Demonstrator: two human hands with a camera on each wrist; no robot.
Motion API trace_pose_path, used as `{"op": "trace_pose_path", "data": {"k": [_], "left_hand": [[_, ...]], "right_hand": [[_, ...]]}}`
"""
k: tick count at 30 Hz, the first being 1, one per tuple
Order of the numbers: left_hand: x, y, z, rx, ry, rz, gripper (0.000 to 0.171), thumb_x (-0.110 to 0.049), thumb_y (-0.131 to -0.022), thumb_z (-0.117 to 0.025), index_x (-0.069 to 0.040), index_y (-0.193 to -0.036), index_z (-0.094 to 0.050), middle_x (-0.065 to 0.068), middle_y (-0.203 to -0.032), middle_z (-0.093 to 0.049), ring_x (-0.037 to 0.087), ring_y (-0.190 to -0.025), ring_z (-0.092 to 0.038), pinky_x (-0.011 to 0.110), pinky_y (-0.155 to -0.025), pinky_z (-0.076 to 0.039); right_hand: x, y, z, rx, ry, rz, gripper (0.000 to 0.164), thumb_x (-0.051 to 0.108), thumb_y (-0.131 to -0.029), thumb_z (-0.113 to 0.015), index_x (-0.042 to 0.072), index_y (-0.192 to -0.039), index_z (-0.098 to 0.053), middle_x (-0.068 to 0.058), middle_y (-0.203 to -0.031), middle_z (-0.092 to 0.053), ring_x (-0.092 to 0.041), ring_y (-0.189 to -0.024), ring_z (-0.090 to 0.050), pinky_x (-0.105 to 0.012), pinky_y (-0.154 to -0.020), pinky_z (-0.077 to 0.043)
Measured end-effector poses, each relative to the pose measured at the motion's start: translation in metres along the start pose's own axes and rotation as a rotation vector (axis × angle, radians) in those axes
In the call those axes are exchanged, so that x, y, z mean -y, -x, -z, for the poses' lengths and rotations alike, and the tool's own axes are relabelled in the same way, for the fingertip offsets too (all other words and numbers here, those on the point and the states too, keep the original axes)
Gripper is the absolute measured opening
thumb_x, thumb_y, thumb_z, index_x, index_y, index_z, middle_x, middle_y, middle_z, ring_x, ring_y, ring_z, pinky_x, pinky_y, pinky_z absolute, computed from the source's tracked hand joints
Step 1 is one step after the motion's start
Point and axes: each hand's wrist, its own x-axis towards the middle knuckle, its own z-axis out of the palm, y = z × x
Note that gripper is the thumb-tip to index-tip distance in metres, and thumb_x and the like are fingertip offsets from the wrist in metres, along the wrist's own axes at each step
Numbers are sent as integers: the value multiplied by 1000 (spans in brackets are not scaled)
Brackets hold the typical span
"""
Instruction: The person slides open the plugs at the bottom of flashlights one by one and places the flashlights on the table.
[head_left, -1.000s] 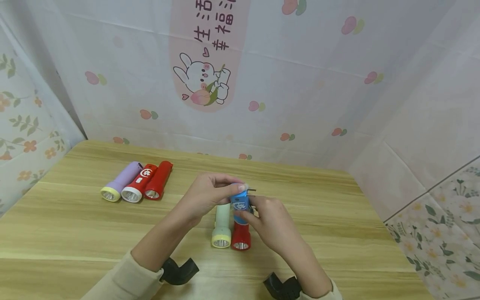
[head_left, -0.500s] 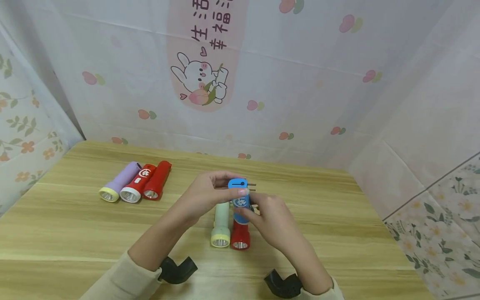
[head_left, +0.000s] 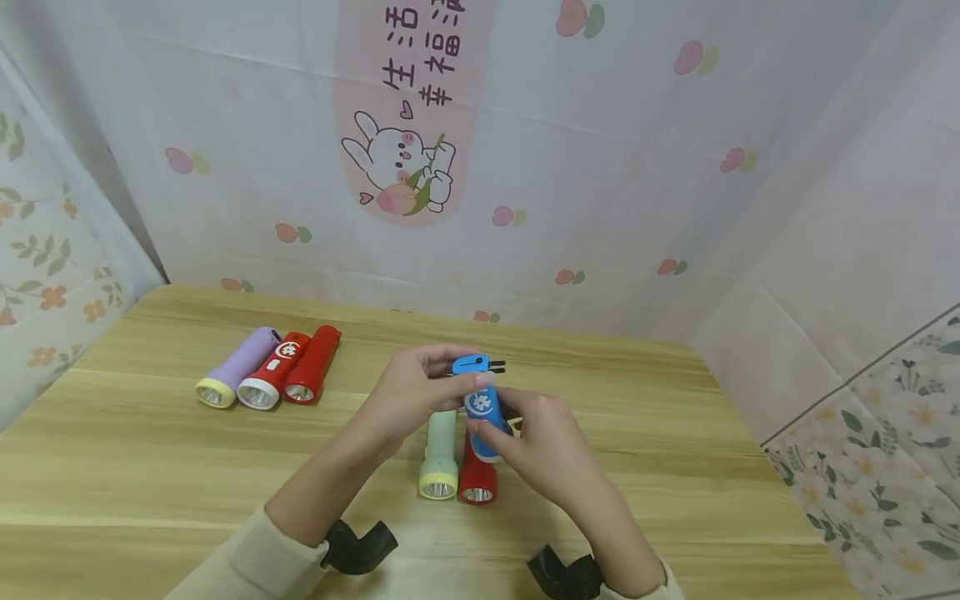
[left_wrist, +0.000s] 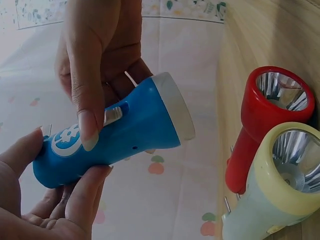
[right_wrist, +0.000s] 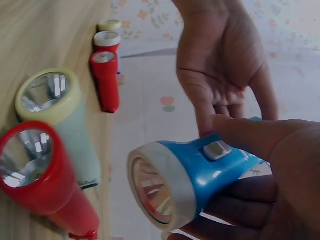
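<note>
Both hands hold a blue flashlight (head_left: 483, 406) in the air above the table. My left hand (head_left: 415, 390) pinches its tail end, thumb on one side and fingers on the other. Around the body curls my right hand (head_left: 553, 437), its thumb beside the silver slide switch (left_wrist: 112, 116). Two thin metal plug prongs (head_left: 497, 366) stick out from the tail. The whitish head ring (right_wrist: 167, 185) of the flashlight faces down toward the table front. Below lie a pale green flashlight (head_left: 439, 454) with a yellow rim and a red flashlight (head_left: 478, 479), the latter partly hidden by the blue one.
At the left of the wooden table (head_left: 135, 467), a purple flashlight (head_left: 247, 357), a red one with a white rim (head_left: 281, 362) and an all-red one (head_left: 315, 362) lie side by side. A printed cloth (head_left: 600, 167) hangs behind the table's back edge.
The blue flashlight has tilted in the hands, so its tail face and both prongs show, and its whitish rim now appears below. The hands have barely shifted; the other flashlights stay put.
</note>
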Motion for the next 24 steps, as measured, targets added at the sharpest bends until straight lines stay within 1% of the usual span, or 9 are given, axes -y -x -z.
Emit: {"op": "trace_pose_path", "data": {"k": [4, 7, 11, 14, 17, 19, 22, 24], "left_hand": [[1, -3, -4, 12, -6, 5, 44, -27, -88, -80, -13, -128, -68, 8, -124, -71, 20, -107, -72, 36, -90, -62], [1, -7, -10, 25, -54, 6, 44, -31, -86, -81, -16, -126, -70, 4, -121, -71, 19, -106, -70, 36, -87, -63], [0, -13, -18, 18, -139, 21, 44, -34, -84, -83, -20, -123, -71, 0, -117, -71, 19, -106, -67, 36, -84, -62], [0, -18, -23, 21, -176, 45, 47, -34, -83, -84, -17, -124, -70, 1, -117, -71, 20, -106, -67, 37, -86, -62], [2, -25, -27, 43, -179, 67, 50, -32, -84, -84, -11, -126, -67, 6, -118, -70, 21, -104, -69, 39, -89, -62], [5, -30, -30, 59, -196, 64, 50, -32, -85, -83, -7, -125, -68, 9, -117, -71, 20, -100, -70, 39, -88, -63], [9, -35, -35, 79, -245, 53, 46, -32, -86, -82, -5, -121, -70, 10, -111, -73, 18, -92, -72, 39, -85, -63], [11, -37, -37, 89, -302, 47, 39, -34, -86, -81, -5, -111, -74, 8, -101, -74, 21, -85, -74, 36, -80, -64]], "right_hand": [[-3, 4, -1, -22, -41, -24, 24, 32, -88, -79, 16, -106, -75, 5, -92, -77, -9, -81, -72, -31, -75, -63], [-7, 7, -1, -42, -69, -74, 22, 32, -88, -79, 17, -104, -75, 2, -94, -77, -11, -81, -74, -27, -70, -63], [-13, 10, 1, -62, -70, -128, 23, 31, -87, -80, 16, -102, -75, -1, -92, -77, -12, -77, -74, -27, -66, -63], [-17, 12, 4, -70, -68, -143, 23, 31, -87, -80, 14, -102, -75, -2, -89, -76, -12, -76, -74, -27, -65, -63], [-20, 14, 6, -69, -70, -161, 23, 32, -87, -79, 13, -99, -76, -2, -88, -76, -13, -74, -74, -27, -66, -62], [-23, 16, 7, -65, -65, -171, 24, 33, -88, -79, 11, -97, -76, -2, -88, -76, -14, -74, -73, -28, -66, -62], [-28, 18, 8, -54, -46, -190, 26, 35, -88, -78, 10, -95, -76, -3, -89, -77, -15, -75, -73, -30, -67, -62], [-32, 19, 8, -49, -40, -195, 27, 34, -88, -78, 8, -95, -76, -3, -89, -77, -15, -76, -73, -31, -67, -62]]}}
